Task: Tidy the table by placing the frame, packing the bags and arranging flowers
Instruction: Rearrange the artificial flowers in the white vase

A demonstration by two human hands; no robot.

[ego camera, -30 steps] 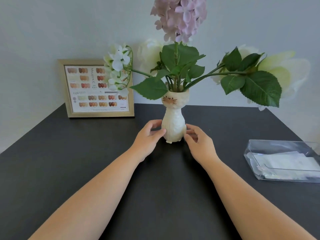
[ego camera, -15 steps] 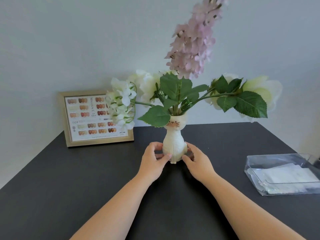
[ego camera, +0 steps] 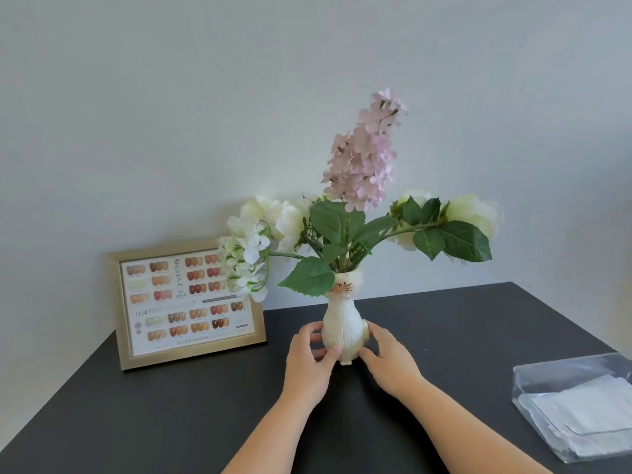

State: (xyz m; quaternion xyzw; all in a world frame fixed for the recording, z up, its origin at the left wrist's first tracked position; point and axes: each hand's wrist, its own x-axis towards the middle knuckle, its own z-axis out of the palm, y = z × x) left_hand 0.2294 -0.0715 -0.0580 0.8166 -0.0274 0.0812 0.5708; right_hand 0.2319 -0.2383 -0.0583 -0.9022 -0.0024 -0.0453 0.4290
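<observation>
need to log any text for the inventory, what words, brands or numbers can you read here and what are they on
"MiGEN C" (last letters uncertain): printed vertically at the top middle of the colour chart in the gold frame.
"024": at the left of the chart's lower block.
Remaining small print on the chart: too small and blurred to read.
Cat-face vase, flowers, clear box, table: no text visible.

Only readable stuff is on the card inside the gold frame (ego camera: pixel 186 307): "MIGEN C" running vertically down the middle, and "024" at the left of the lower swatch rows. Smaller print is too tiny to make out.
</observation>
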